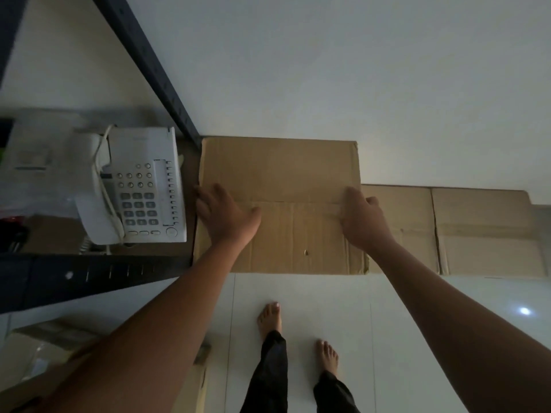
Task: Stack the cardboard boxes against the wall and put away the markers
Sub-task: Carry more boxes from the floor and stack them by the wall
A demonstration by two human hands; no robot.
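A brown cardboard box (pixel 280 171) stands against the white wall, on top of other cardboard. My left hand (pixel 223 213) lies flat on its top at the left edge, fingers spread. Over the box's right side, my right hand (pixel 362 219) rests with its fingers bent at the right edge. A lower, wider cardboard box (pixel 477 231) sits to the right along the wall. No markers are in view.
A dark metal shelf rack (pixel 89 275) stands on the left, its upright post (pixel 149 67) touching the box's corner. A white desk telephone (pixel 137 186) lies on the shelf. More cardboard (pixel 32 350) sits at the lower left. My bare feet stand on white floor tiles (pixel 417 323).
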